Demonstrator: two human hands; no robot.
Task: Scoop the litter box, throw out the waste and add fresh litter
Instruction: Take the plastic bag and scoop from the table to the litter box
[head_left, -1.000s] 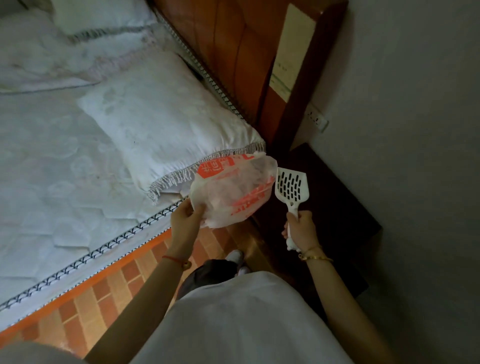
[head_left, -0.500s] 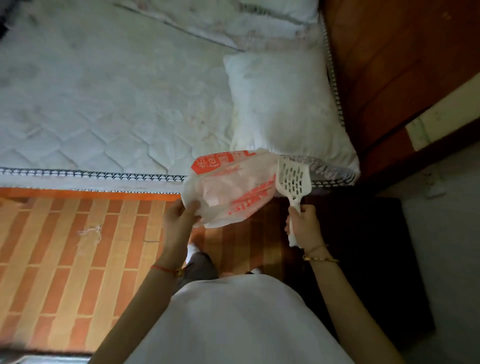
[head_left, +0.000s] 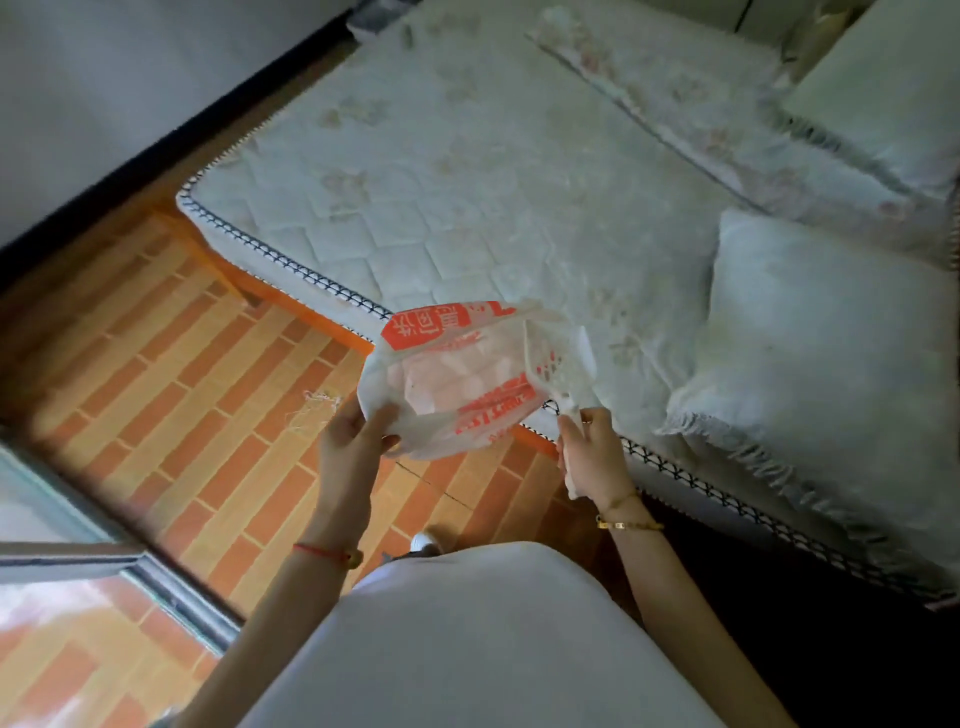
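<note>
Brick-patterned orange floor (head_left: 182, 389) spreads beneath and to the left of both grips. A quilted white mattress (head_left: 467, 182) fills the space beyond them, and its braided edge runs just past the right grip.

The left grip (head_left: 353, 441) is clamped on the near rim of a thin white plastic bag (head_left: 457, 384) with red print. The thumb lies over the bag's edge and the fingers curl behind it. The bag hangs in the air just ahead of this grip and reaches across toward the other. Pale shapes show through it, too blurred to name.

The right grip (head_left: 592, 457) is wrapped round the handle of a white slotted litter scoop (head_left: 553, 364), fingers closed, with the handle's end poking out below the palm. The scoop's head rises up and to the left of this grip and overlaps the bag's right edge. I cannot tell whether it touches the bag.

A fringed white pillow (head_left: 821, 338) lies on the mattress, well to the right of the right grip. A wisp of thread (head_left: 317, 410) lies on the floor by the left grip.
</note>
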